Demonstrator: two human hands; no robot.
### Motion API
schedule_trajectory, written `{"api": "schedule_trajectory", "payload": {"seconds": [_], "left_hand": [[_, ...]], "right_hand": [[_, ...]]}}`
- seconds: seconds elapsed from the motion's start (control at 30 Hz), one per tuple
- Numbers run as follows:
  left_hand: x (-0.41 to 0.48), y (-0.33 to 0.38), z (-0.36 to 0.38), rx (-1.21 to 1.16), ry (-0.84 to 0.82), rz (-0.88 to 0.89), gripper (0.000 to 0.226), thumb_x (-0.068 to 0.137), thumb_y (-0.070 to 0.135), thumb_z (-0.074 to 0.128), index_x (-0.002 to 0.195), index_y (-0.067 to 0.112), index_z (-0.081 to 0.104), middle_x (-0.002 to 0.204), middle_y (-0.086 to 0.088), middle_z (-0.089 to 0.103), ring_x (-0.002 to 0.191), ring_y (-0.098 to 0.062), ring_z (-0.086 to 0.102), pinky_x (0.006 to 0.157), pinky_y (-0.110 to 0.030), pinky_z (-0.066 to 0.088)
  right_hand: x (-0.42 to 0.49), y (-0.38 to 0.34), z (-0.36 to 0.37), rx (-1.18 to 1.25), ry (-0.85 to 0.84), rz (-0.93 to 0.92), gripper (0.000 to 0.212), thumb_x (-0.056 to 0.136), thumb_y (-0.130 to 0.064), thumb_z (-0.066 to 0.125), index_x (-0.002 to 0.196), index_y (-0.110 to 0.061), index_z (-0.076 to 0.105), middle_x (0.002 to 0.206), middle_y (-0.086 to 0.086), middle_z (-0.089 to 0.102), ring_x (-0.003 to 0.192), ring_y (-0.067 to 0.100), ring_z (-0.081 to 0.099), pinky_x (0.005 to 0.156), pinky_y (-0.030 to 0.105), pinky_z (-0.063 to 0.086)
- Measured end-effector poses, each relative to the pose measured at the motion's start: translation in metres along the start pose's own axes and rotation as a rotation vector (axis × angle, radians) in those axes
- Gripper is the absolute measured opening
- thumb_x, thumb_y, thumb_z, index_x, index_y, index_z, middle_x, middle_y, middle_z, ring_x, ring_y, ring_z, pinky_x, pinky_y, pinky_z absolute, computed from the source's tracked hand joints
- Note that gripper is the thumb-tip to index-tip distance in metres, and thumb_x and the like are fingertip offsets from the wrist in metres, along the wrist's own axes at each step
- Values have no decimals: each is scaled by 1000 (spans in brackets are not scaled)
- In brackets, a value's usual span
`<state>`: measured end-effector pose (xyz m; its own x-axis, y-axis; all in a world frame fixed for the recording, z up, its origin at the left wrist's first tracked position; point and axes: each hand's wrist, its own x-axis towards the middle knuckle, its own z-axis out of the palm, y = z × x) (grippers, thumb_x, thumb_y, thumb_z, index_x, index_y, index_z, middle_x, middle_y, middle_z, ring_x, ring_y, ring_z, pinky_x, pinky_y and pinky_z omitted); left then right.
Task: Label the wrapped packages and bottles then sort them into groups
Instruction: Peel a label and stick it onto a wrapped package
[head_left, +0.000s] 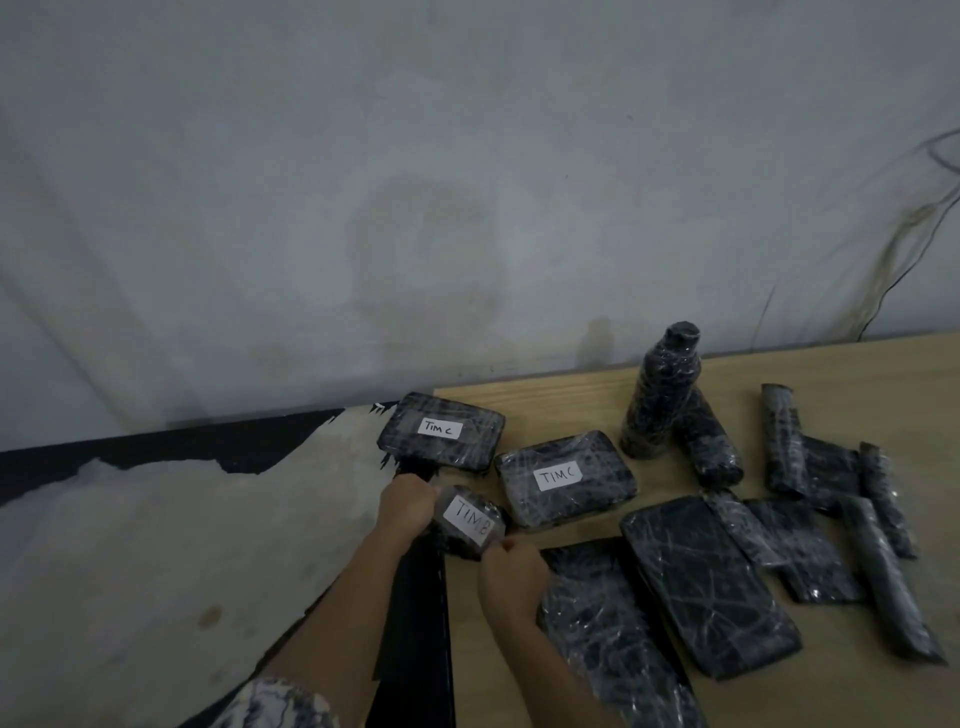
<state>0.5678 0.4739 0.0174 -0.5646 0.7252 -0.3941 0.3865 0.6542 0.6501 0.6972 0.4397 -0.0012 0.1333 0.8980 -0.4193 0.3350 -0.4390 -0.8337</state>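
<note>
Fingers (423, 493) of the left hand (408, 503) are curled around the far-left end of a small wrapped bundle (467, 545). The fingers (506, 545) of the right hand (511, 569) are curled tight at its near-right end and pinch it beside the corner of its white label (467, 517), which reads "TIM B". The bundle is held between both hands, over the left edge of the table (779, 374).

Far beyond the fingers rises the grey wall (467, 156), stained and uneven. The table, of light wood with fine grain, spreads to the right of the fingers, and a strip along its far side is bare. To the left of the fingers lies a pale lower surface (156, 519) with ragged black patches.

Just right of the right fingers lie two large flat packages (608, 623) (706, 582), black under glossy film creased with white lines, without labels. Just beyond the fingers are two thick rounded blocks, each labelled "TIM C": the first block (441, 439) sits at the table's corner, the second block (566, 480) just beside the bundle. Farther right stands an upright wrapped bottle (660, 395), with a lying bottle (709, 441) against its base. Well apart to the right, thin wrapped rolls (888, 577) and flat packs (800, 551) lie crossed over each other.
</note>
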Motion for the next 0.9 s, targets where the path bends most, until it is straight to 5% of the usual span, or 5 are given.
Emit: {"api": "schedule_trajectory", "payload": {"seconds": [0.13, 0.37, 0.57, 0.77, 0.9], "left_hand": [[0, -7, -2, -81, -4, -12, 30, 96, 21, 49, 107, -4, 60, 110, -20, 61, 98, -32, 59, 79, -36, 49], [5, -17, -22, -67, 68, -4, 29, 94, 18, 51, 99, -9, 60, 101, -21, 61, 96, -32, 59, 74, -33, 44], [9, -22, -23, -54, 49, -37, 30, 95, 18, 52, 68, 5, 49, 91, -16, 56, 81, -23, 52, 51, -24, 34], [10, -23, -18, -38, 89, -41, 30, 96, 21, 51, 74, 0, 55, 96, -20, 61, 81, -24, 53, 61, -27, 39], [11, -28, -14, 24, 131, -36, 35, 95, 23, 52, 65, 5, 53, 88, -19, 62, 80, -25, 56, 64, -30, 39]], "right_hand": [[8, -2, -3, 26, -44, 50, 25, 89, -3, 47, 105, 6, 64, 105, 21, 64, 83, 25, 54, 67, 27, 40], [7, 8, 9, 231, -222, 136, 17, 76, 5, 54, 83, -2, 67, 89, 10, 66, 76, 18, 59, 63, 27, 48], [10, 15, 8, 221, -269, 132, 13, 82, 9, 51, 85, 16, 61, 76, 15, 60, 69, 21, 53, 56, 27, 42], [15, 18, 11, 122, -245, 89, 16, 86, 7, 49, 84, 20, 60, 74, 14, 59, 65, 16, 52, 50, 19, 41], [15, 15, 13, 15, -229, 26, 17, 88, 2, 53, 77, 4, 66, 68, 5, 61, 56, 8, 51, 42, 10, 39]]}}
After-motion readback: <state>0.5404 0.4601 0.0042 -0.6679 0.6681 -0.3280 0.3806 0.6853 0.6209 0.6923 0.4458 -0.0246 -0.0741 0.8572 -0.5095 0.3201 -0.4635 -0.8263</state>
